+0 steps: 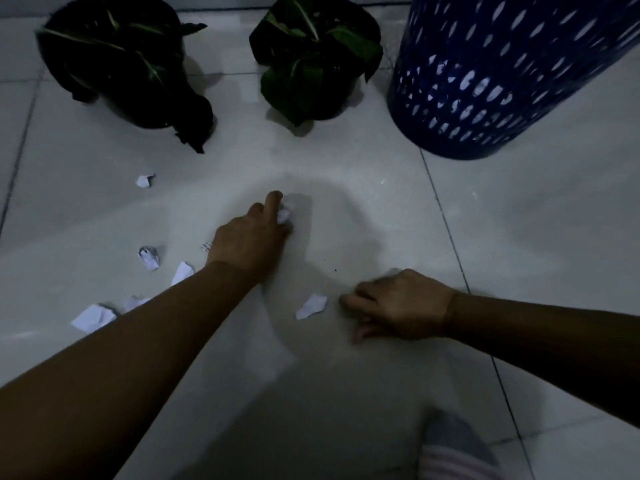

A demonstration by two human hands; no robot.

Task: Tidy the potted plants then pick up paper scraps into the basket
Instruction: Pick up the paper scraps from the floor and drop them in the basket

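Two dark potted plants stand at the back of the tiled floor, one on the left [117, 60] and one in the middle [311, 53]. A blue perforated basket [491, 81] rises at the back right. My left hand [252, 237] is stretched forward with its fingers closed around a small white paper scrap [283, 215]. My right hand [398, 306] rests low on the floor with curled fingers, just right of another white scrap [311, 306], not touching it. Several more scraps lie to the left [149, 258], [93, 317], [143, 181].
The pale tile floor [381, 209] has dark grout lines. A striped fabric edge [453, 455] shows at the bottom right. Leaves of the left plant droop down onto the floor [194, 133].
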